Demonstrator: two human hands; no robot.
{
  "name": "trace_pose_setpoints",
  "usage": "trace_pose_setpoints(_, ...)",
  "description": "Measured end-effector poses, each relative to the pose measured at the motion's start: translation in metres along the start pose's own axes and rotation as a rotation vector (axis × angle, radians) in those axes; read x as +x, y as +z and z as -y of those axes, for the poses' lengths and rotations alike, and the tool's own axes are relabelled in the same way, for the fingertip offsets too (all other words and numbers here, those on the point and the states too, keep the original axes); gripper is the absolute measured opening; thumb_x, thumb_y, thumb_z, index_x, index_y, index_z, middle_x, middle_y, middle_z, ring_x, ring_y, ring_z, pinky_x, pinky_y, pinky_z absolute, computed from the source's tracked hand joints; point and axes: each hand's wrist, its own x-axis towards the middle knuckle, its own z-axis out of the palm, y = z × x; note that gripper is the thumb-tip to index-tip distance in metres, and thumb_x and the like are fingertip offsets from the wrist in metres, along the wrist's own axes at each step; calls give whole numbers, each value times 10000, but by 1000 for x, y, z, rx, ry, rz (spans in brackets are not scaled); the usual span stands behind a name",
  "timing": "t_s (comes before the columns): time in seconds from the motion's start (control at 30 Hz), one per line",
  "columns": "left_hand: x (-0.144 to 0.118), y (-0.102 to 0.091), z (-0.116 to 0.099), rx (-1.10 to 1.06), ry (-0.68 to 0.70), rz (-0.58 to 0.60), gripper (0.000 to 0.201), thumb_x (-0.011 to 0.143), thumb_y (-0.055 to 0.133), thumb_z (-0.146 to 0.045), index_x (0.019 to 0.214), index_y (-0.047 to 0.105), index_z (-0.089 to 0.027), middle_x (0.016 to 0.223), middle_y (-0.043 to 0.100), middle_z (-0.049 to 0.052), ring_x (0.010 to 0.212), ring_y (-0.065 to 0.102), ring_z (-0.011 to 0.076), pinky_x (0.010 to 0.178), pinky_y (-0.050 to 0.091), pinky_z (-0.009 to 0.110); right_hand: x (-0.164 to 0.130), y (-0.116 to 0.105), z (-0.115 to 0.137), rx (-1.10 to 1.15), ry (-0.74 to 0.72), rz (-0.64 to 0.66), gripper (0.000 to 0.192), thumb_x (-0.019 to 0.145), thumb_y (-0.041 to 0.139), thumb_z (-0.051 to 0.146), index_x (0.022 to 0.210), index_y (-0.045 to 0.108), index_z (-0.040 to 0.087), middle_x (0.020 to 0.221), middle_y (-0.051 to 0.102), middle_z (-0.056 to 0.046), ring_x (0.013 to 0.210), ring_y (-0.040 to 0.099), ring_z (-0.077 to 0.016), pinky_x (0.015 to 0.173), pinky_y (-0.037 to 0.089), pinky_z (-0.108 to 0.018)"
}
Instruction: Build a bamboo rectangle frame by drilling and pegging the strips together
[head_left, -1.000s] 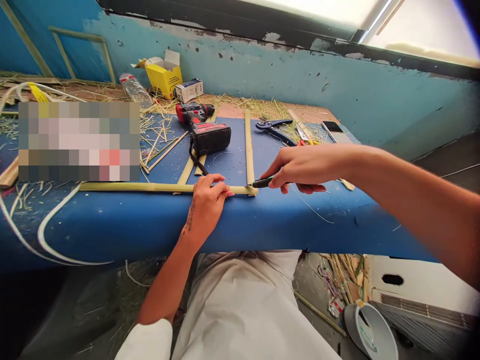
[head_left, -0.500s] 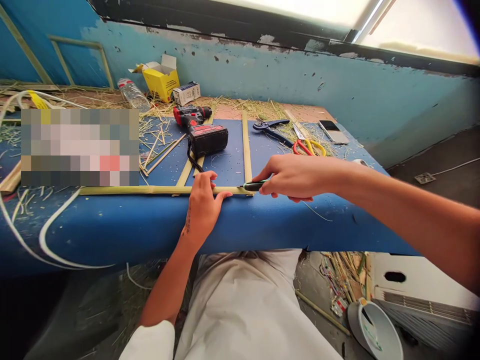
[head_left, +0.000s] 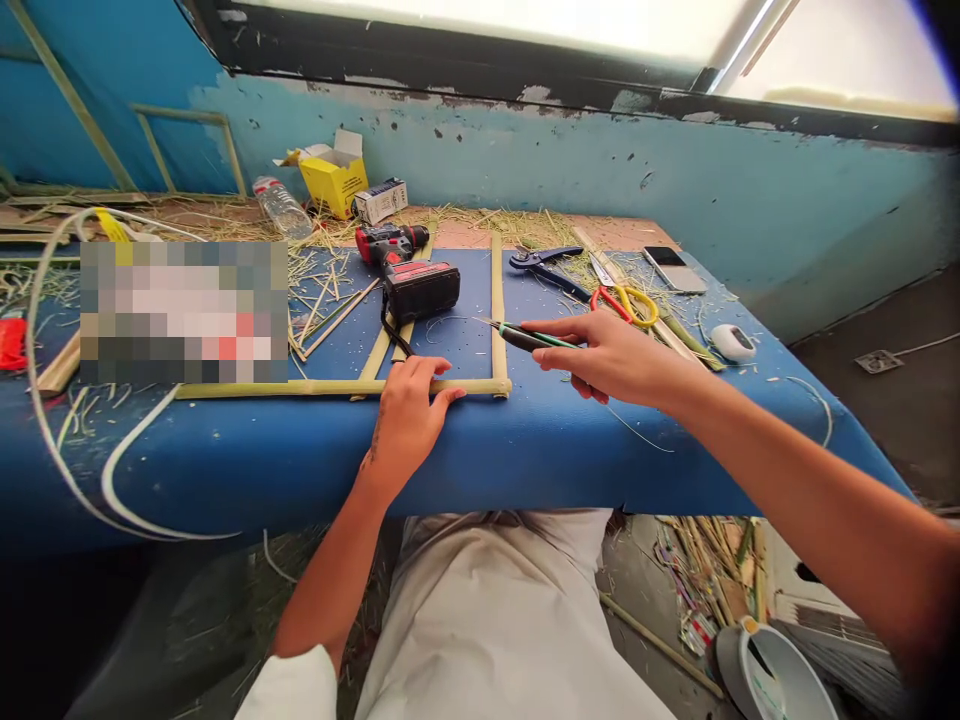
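Note:
A pale green bamboo strip (head_left: 247, 389) lies along the table's near edge, its right end meeting a second strip (head_left: 497, 300) at a corner. My left hand (head_left: 411, 405) is closed over the long strip, thumb towards me. In my right hand (head_left: 600, 355) is a pair of pliers (head_left: 517, 336) with black and green handles. Their tip points left, above the upright strip. A thin, pale wire (head_left: 454, 318) shows just left of the tip. Just beyond my left hand, a cordless drill (head_left: 409, 270) rests across slanting bamboo strips.
Blue pruning shears (head_left: 551, 265), scissors (head_left: 626, 300) with red and yellow handles and a phone (head_left: 675, 270) lie at the right back. A white coil (head_left: 112, 480) loops over the left edge. A bottle (head_left: 281, 207) and a yellow box (head_left: 330, 180) stand by the wall.
My right hand has lifted the pliers up and away from the corner of the strips. My left hand stays on the long strip. The view has shifted slightly.

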Motion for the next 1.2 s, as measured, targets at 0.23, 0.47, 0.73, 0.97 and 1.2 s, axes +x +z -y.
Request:
trace_pose_setpoints(0.23,54,-12,-15,2,32,484,296,1037,586,-399,1106,813,-224,1158,784,72,1093,689,276,958,500,387,-10,12,-49,102,7,-119,640,944,694,445,1548,629,241,580,587,45,457,530,-114,455,424,-235)
trace_pose_setpoints(0.47,73,-3,-15,-60,-38,593,248,966,630,-377,955,804,-201,957,789,43,891,693,219,782,468,318,-13,29,-78,218,-15,-117,664,942,706,512,1560,614,286,606,587,47,504,535,-127,496,451,-258)
trace_pose_setpoints(0.73,66,2,-7,-39,-38,432,196,994,555,-281,869,678,-194,960,733,65,907,648,225,812,453,344,-18,59,-88,281,-80,-119,645,967,681,532,1563,610,295,766,666,10,596,543,-133,565,457,-275)
trace_pose_setpoints(0.97,61,4,-8,-143,-53,215,226,1031,560,-320,870,649,-188,881,697,42,809,608,185,777,433,319,-29,63,-93,298,-82,-179,681,964,667,573,1571,598,273,905,737,-30,620,569,-143,597,471,-295)
trace_pose_setpoints(1.2,50,-4,-13,-38,-43,116,257,1063,551,-378,909,648,-197,915,692,45,814,599,188,754,420,321,-6,60,-101,87,-206,-477,645,927,735,540,1493,649,243,1116,773,-83,904,709,-234,846,549,-379)
